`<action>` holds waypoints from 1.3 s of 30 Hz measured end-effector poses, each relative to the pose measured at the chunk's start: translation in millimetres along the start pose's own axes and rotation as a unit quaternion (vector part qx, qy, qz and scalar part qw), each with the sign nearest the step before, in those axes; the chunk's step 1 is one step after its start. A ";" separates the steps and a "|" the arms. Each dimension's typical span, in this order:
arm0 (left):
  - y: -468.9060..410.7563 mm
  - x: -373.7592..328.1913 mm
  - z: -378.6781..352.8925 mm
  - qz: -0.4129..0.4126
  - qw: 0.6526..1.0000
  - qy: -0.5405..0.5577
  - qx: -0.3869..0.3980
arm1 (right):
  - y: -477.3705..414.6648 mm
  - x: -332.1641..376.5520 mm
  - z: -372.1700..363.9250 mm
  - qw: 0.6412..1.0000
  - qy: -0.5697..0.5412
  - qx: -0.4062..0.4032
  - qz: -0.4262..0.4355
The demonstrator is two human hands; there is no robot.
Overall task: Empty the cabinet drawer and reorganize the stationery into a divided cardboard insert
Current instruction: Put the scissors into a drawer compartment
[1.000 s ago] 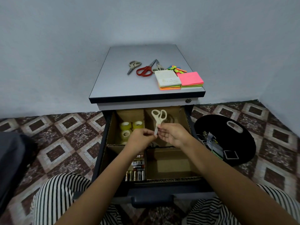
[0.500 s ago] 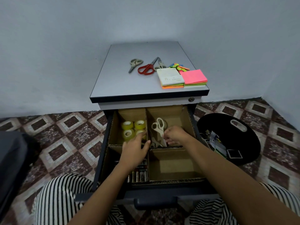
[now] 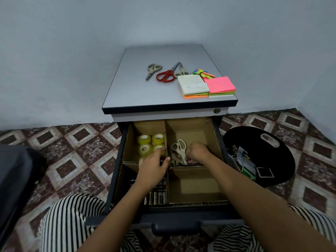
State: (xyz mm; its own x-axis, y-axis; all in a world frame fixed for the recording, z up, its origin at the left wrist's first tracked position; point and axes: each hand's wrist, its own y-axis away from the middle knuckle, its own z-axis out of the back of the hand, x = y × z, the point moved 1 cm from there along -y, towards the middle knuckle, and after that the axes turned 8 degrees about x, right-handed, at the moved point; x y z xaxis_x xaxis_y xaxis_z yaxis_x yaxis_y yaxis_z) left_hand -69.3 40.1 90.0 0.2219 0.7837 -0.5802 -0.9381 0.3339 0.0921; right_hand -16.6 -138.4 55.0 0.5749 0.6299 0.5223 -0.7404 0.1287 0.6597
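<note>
**Setting:** corner of a plain room, either a home or a small office; which of the two cannot be told.

**Evidence:**
- Bare pale walls (image 3: pixel 72 51) are seen on two sides.
- The floor (image 3: pixel 76 142) is laid with brown-and-white diamond tiles.
- One low filing cabinet (image 3: pixel 145 93), fitted with a keyed lock (image 3: pixel 216 110), is set against the wall.
- Scissors (image 3: pixel 167 75) and sticky notes (image 3: pixel 221 85) are laid on its top.
- Tape rolls (image 3: pixel 151 144) are kept in the open drawer (image 3: pixel 174 220).

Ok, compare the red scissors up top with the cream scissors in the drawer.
The red scissors have red handles, the cream scissors pale ones. The red scissors lie on the cabinet top, handles toward the viewer; the cream scissors lie in the insert's back right compartment, handles away. Both are shut.
</note>
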 end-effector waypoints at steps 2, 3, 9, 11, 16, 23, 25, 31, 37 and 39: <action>0.5 -1.0 0.8 0.000 1.000 -0.001 0.003 | 0.8 -0.4 0.0 1.000 0.021 -0.007 0.004; 0.7 -1.8 1.3 0.000 1.000 -0.003 0.005 | 1.5 -0.6 0.3 0.999 0.037 -0.015 0.008; 0.6 -3.4 6.1 0.006 0.999 -0.014 0.028 | 22.4 3.1 4.8 0.982 0.080 -0.123 0.119; -0.4 -4.5 9.2 -0.004 0.999 -0.003 0.039 | 35.3 6.5 5.3 0.975 0.089 -0.125 0.161; -10.2 -11.3 34.0 -0.069 0.998 -0.001 0.012 | 77.0 31.0 24.1 0.947 0.107 -0.146 0.265; -52.9 -46.5 100.2 -0.184 0.976 -0.037 -0.111 | 118.3 94.8 84.4 0.899 0.078 -0.222 0.371; -67.9 -54.0 115.9 -0.198 0.969 -0.051 -0.136 | 118.4 110.8 100.5 0.886 0.086 -0.251 0.380; -123.1 -57.8 148.9 -0.162 0.971 -0.058 -0.164 | 89.6 147.8 143.5 0.881 0.116 -0.316 0.333; -189.9 -44.7 166.0 -0.049 0.985 -0.031 -0.164 | 33.5 166.7 180.8 0.906 0.133 -0.308 0.257; -208.1 -39.5 168.6 -0.008 0.988 -0.028 -0.151 | 20.3 169.2 190.6 0.911 0.142 -0.305 0.239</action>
State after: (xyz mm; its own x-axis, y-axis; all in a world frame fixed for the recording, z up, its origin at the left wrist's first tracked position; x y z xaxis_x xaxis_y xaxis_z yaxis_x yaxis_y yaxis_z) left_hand 162.0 28.0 230.2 0.2433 0.8099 -0.5338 -0.9692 0.1808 -0.1674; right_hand 132.1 -175.2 259.7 0.0866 0.8875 0.4525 -0.9880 0.1349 -0.0755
